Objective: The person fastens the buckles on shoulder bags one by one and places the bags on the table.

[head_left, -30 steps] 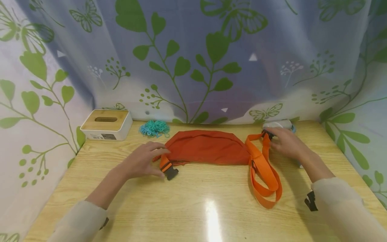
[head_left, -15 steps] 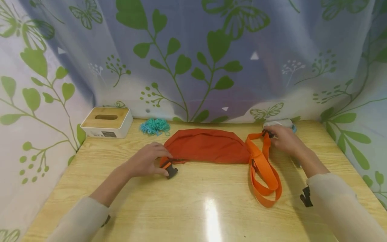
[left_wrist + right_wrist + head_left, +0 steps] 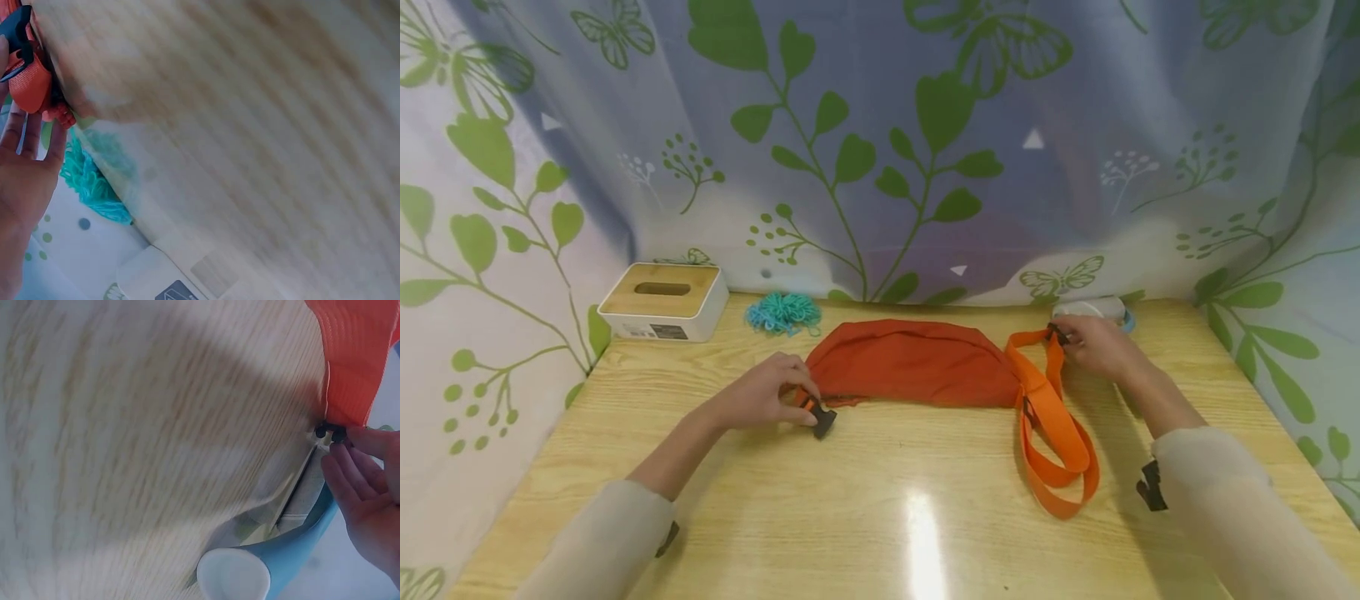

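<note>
Red waist bag [image 3: 917,367]: one, lying on the wooden table [image 3: 880,500] between your two hands, just beside the left.
Left hand [image 3: 763,393]: yours, at the bag's left end, thumb and fingers pinching a black buckle piece [image 3: 823,420] on short orange webbing.
Right hand [image 3: 1101,346]: yours, beyond the bag's right end, pinching the dark strap clip [image 3: 1055,333] on the orange strap [image 3: 1052,429], which lies looped toward you.
Grey-white cylinder [image 3: 1088,307]: one, just behind your right hand, partly hidden by it; a blue curved piece [image 3: 290,547] beside it.
Teal yarn [image 3: 784,312]: one bundle, behind your left hand.
Tissue box [image 3: 662,302]: white, wood-topped, left of the yarn.
Leaf-print curtain [image 3: 850,158]: behind everything.
</note>
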`<state>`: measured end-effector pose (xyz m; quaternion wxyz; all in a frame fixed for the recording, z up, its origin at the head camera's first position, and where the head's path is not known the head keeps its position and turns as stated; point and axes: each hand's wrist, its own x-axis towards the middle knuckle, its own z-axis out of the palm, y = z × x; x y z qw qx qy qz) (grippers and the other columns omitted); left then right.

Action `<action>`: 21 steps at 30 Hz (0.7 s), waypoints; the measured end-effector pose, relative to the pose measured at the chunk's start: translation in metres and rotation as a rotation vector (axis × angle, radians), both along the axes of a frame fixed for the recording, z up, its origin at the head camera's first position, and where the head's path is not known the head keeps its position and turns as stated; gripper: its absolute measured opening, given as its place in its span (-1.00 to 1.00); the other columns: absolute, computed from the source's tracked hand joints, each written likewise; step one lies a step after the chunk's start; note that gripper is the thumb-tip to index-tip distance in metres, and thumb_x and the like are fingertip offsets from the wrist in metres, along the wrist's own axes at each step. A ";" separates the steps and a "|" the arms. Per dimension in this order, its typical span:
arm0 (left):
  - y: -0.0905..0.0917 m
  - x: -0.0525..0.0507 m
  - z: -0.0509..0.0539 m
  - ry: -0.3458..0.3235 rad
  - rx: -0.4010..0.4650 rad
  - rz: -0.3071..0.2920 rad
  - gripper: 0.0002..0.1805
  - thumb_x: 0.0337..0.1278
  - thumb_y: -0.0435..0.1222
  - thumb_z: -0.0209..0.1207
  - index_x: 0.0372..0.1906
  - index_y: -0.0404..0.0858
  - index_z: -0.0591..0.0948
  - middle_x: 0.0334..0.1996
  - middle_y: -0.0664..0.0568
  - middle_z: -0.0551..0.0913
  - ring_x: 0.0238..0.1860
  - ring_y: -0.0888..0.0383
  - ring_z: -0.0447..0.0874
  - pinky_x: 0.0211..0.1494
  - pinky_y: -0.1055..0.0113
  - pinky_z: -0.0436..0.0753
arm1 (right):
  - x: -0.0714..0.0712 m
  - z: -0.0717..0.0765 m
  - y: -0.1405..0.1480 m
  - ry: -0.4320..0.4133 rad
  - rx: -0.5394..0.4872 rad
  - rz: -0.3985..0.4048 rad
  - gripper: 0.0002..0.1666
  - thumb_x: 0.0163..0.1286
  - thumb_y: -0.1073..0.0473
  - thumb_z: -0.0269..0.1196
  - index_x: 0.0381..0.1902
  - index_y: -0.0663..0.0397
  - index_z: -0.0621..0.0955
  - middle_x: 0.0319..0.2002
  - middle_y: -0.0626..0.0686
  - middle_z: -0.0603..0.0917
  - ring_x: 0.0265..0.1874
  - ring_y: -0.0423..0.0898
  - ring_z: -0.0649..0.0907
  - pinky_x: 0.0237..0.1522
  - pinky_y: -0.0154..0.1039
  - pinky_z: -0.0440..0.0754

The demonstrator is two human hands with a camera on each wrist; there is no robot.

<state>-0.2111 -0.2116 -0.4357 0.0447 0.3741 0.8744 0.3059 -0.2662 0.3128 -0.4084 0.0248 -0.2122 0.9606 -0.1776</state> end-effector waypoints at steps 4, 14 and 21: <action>-0.001 -0.002 0.001 -0.039 0.040 0.000 -0.76 0.05 -0.12 0.52 -0.20 -0.07 0.76 -0.20 0.21 0.61 -0.13 0.05 0.46 -0.04 0.08 0.44 | 0.000 0.001 -0.002 0.016 0.007 -0.002 -0.45 0.31 0.46 0.23 0.26 0.51 0.47 -0.01 0.50 0.64 -0.07 0.39 0.68 -0.11 0.21 0.65; -0.001 0.002 0.008 -0.257 0.207 0.131 -0.82 0.15 -0.26 0.46 -0.22 -0.12 0.67 -0.19 0.12 0.66 0.02 0.04 0.58 0.18 -0.07 0.49 | 0.002 0.000 -0.006 0.019 -0.008 -0.048 -0.50 0.35 0.39 0.31 0.21 0.47 0.49 0.01 0.49 0.63 -0.04 0.39 0.68 -0.02 0.25 0.61; 0.002 0.000 0.010 -0.338 0.273 0.136 -0.77 0.22 -0.29 0.41 -0.08 -0.21 0.65 -0.21 0.02 0.67 -0.05 0.00 0.66 -0.02 0.06 0.55 | 0.003 -0.005 0.000 -0.018 -0.064 -0.087 -0.51 0.41 0.39 0.26 0.25 0.45 0.48 0.01 0.50 0.63 -0.02 0.40 0.66 -0.01 0.27 0.60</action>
